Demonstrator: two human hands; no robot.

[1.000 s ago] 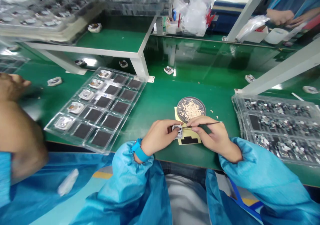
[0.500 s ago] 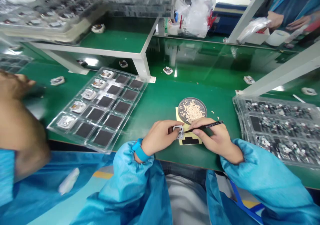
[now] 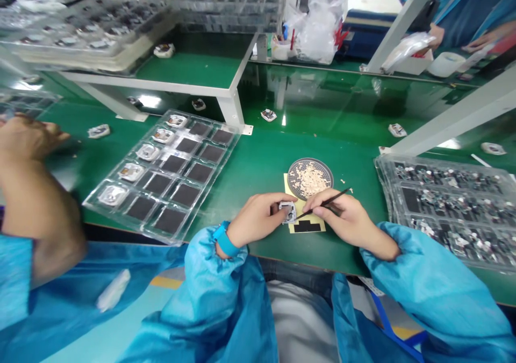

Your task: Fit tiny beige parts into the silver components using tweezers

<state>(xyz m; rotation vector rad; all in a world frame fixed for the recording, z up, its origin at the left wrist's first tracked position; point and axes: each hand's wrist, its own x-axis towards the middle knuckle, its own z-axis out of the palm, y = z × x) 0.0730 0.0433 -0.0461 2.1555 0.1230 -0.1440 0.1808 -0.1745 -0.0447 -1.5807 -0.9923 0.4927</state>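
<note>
My left hand (image 3: 262,216) grips a small white square housing (image 3: 287,212) with dark parts inside, its thumb lying over the near side. My right hand (image 3: 342,215) is closed round a pair of thin black tweezers (image 3: 331,198), whose tip points down at the housing's right edge. Whether the tip touches or holds anything is too small to tell. Beneath both lies a yellow sheet (image 3: 318,226) with a black stepped shape (image 3: 307,226) on it. Just beyond stands a round grey mesh dish (image 3: 291,171) with many tiny beige pieces (image 3: 309,179).
A clear compartment tray (image 3: 177,238) to the left carries several white housings in one row. Trays of small electronic parts (image 3: 455,207) are stacked at right. White shelf legs (image 3: 231,110) rise from the green table (image 3: 258,153). A co-worker's arm (image 3: 44,202) reaches in at left.
The tweezers in my right hand have turned, with their rear end now angled further up and away. My left hand keeps the housing in place. The co-worker's arm has moved slightly.
</note>
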